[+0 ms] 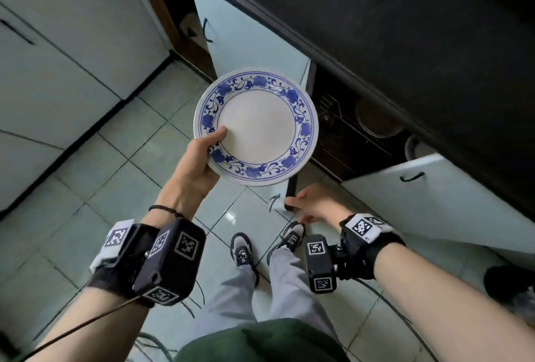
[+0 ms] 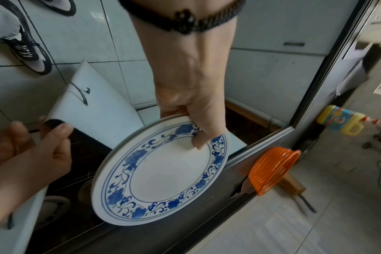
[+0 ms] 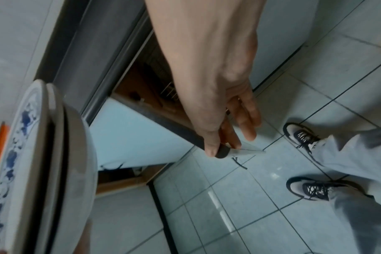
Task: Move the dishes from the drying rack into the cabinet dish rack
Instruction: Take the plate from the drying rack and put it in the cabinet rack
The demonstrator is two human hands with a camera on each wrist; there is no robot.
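Observation:
My left hand [image 1: 202, 156] [image 2: 191, 120] grips a white plate with a blue flower border [image 1: 256, 127] [image 2: 163, 173] by its rim, thumb on the upper face. The plate hangs tilted in front of the open lower cabinet and shows edge-on in the right wrist view [image 3: 33, 154]. My right hand [image 1: 307, 202] [image 2: 33, 151] [image 3: 220, 134] pinches the top corner of an open cabinet door [image 1: 291, 188] [image 2: 93, 103] [image 3: 163, 121] between thumb and fingers. Inside the dark cabinet is a wire dish rack [image 1: 333, 112] [image 3: 168, 91] holding dishes [image 1: 376, 118] [image 2: 52, 206].
A second white door [image 1: 434, 196] stands open on the right, and another white door [image 1: 246, 43] is to the left. A dark countertop [image 1: 405, 29] overhangs the cabinet. An orange basket [image 2: 272, 170] sits on the worktop. My feet [image 1: 243, 248] and cables are on the tiled floor.

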